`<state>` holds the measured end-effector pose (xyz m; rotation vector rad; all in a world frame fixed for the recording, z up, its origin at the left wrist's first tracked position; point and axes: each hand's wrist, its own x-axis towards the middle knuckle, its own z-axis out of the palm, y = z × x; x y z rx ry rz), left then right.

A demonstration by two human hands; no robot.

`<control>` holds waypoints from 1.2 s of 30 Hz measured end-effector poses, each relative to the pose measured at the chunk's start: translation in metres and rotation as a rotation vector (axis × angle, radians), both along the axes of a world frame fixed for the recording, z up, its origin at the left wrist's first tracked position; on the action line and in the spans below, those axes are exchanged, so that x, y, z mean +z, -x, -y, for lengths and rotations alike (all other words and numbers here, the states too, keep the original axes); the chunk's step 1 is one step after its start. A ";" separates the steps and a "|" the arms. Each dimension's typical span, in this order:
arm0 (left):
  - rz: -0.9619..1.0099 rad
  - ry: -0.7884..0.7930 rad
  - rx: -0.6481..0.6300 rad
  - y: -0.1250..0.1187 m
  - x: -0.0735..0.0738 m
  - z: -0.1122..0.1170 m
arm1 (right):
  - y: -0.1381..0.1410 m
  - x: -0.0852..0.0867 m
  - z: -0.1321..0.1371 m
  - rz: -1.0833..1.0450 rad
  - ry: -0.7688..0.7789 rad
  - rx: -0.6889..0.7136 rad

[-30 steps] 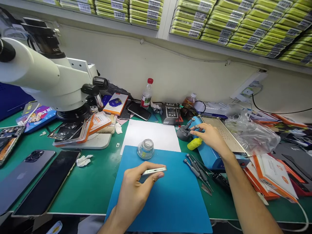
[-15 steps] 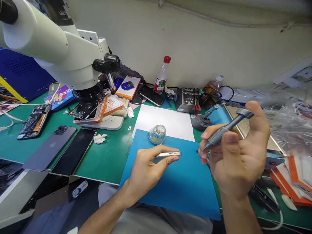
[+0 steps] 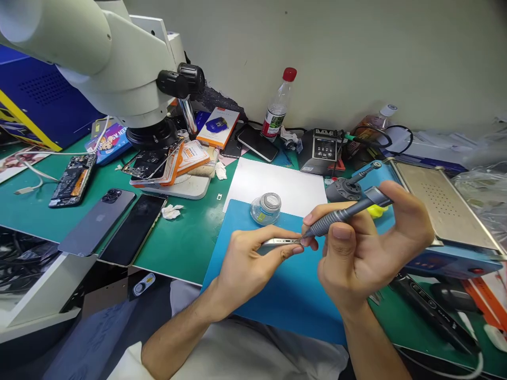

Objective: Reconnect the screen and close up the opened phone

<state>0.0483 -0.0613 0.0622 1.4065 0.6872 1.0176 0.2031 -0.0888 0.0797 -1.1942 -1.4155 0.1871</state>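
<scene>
My left hand [image 3: 251, 264] grips a smartphone [image 3: 279, 241] edge-on, its bottom edge with the charging port facing me. In my right hand [image 3: 368, 248] is a grey screwdriver [image 3: 330, 219], a finger resting on its end cap. The screwdriver slants down to the left, and its tip is at the right end of the phone's bottom edge; whether it sits in a screw is too small to tell. Both hands are above a blue mat [image 3: 273, 311]. Just behind them stands a small glass jar [image 3: 265, 209] with a metal top.
At the left a microscope [image 3: 127, 79] overhangs the bench. A grey phone [image 3: 99, 221], a black screen panel [image 3: 132, 229] and an opened phone [image 3: 73, 179] lie there. White paper [image 3: 285, 182] and a bottle [image 3: 275, 111] are behind; a metal-topped heating plate [image 3: 443, 200] is at right.
My right hand has moved left and brought the screwdriver from beside the phone to its bottom edge. The whole view has shifted slightly; my left hand still holds the phone.
</scene>
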 end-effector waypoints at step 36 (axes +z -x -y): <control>-0.010 0.011 0.022 0.001 -0.008 -0.001 | -0.017 0.011 -0.016 0.153 -0.365 0.197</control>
